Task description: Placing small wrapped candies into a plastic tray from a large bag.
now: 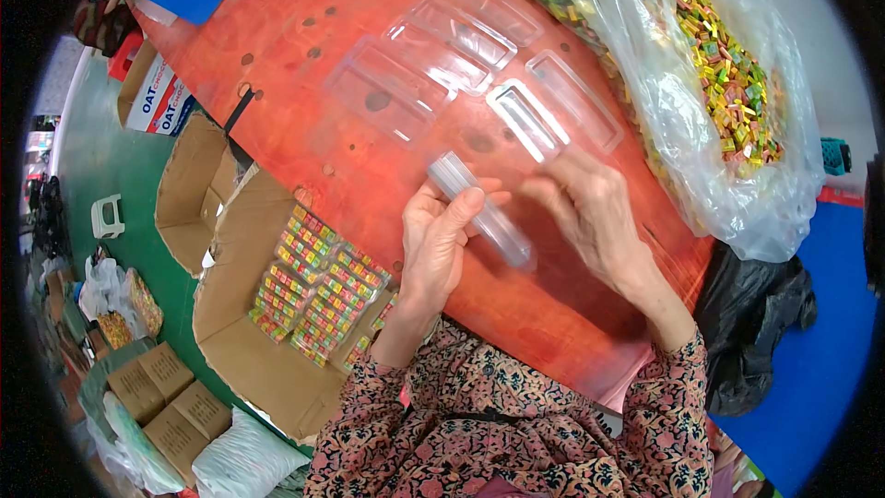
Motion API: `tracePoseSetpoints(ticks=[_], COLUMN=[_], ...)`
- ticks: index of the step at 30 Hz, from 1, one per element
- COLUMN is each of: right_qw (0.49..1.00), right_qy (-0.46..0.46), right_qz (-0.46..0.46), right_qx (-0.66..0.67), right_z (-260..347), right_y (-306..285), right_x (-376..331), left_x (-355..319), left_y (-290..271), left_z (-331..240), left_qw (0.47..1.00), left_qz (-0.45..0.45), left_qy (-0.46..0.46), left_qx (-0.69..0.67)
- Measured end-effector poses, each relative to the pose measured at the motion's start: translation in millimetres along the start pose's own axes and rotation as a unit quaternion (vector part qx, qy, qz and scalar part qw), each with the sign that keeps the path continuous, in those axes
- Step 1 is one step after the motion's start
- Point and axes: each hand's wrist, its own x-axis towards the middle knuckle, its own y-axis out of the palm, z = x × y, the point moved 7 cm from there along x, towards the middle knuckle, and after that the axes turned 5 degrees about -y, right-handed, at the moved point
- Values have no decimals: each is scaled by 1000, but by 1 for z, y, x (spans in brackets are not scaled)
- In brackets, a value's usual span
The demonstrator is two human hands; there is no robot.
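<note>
My left hand (433,238) is closed around a stack of narrow clear plastic trays (502,238), held tilted above the red table (304,111), thumb on top. To its right, my right hand (590,207) hovers with bent fingers smeared by motion; whether anything is between them I cannot make out. Beyond my hands, several clear plastic trays lie on the table. One bright-rimmed tray (527,120) is nearest my right hand, with another tray (576,100) beside it. A wider clear tray (387,92) lies farther left.
A big clear bag (659,120) of small colourful wrapped pieces (728,83) stands at the right, above a black plastic bag (756,323). Left of the table, an open cardboard box (240,332) holds filled packs (336,304). A white stool (108,217) stands on the green floor (138,175).
</note>
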Motion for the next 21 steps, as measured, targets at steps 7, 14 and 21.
tracePoseSetpoints(ticks=[7, 14, 21], right_qw=[821, 995, 988], right_qy=[251, 5, 55], right_qz=[143, -82, 25], right_qx=[492, 59, -145], right_z=[-5, 8, 3], right_y=[47, 1, 38], right_x=[-20, 3, -2], left_x=[-5, -10, -16], left_y=[9, -13, -17], left_z=[-4, -12, -14], left_qw=[999, 999, 999], left_qz=[45, -11, -43], left_qy=[5, 9, 31], left_qx=[8, -34, -8])
